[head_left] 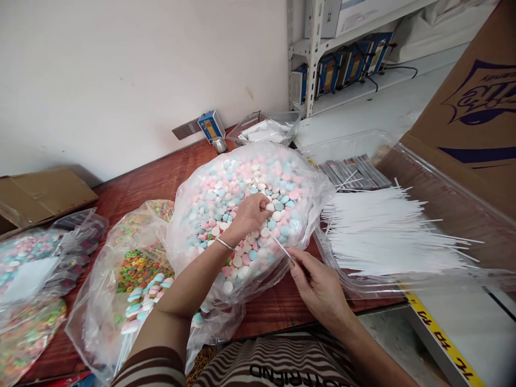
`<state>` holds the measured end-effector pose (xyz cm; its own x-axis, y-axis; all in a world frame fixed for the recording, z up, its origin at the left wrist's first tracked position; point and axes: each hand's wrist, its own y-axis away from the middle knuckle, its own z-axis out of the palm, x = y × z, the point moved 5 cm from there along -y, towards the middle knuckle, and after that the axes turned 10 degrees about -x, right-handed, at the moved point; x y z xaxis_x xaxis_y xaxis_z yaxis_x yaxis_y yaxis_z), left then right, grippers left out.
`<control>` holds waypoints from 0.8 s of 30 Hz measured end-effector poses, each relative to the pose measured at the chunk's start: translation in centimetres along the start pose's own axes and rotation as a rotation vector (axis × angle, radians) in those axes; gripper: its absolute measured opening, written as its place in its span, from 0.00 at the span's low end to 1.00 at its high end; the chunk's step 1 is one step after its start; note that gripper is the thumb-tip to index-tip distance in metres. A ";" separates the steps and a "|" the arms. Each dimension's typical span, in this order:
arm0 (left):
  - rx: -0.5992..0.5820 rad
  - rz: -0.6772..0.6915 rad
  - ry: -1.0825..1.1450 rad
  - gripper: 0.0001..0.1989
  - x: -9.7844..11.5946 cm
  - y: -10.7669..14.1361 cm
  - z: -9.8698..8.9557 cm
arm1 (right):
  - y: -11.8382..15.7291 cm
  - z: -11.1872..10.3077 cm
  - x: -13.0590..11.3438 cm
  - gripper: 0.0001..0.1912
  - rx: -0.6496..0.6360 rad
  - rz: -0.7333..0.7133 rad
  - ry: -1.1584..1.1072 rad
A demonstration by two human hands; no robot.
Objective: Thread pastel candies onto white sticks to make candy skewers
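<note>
A clear plastic bag (193, 188) full of pink, white and blue button-shaped candies (278, 205) lies wide open on the table. My left hand (250, 214) reaches into it, fingers curled together among the candies; what they pinch, if anything, is hidden. Just right of the bag, my right hand (316, 282) grips a thin white stick (279, 244) between thumb and fingers, its free end pointing over the candies. Left of my left arm, several candy skewers (145, 301) on white sticks rest on a second bag (100, 285), which holds colourful ring-shaped pieces (143, 270).
On the right, a clear tray (342, 287) holds a large pile of white sticks (395, 231). A cardboard box (475, 129) rises beside it. Filled bags (32, 322) and another box (48, 196) lie far left. Behind are a small clear bin (296, 126) and a metal shelf (312, 70).
</note>
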<state>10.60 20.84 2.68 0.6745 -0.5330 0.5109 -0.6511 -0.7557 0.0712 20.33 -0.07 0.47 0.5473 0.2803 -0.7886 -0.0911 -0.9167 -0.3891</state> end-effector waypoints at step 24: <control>0.181 -0.067 0.814 0.17 -0.3 11.8 0.0 | -0.8 2.6 -3.4 0.24 -0.187 -0.074 0.090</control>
<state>2.70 12.07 3.42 0.2023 -0.0953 0.9747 -0.5055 -0.8626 0.0206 16.38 0.43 2.27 0.6193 0.3301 -0.7124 0.1033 -0.9337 -0.3428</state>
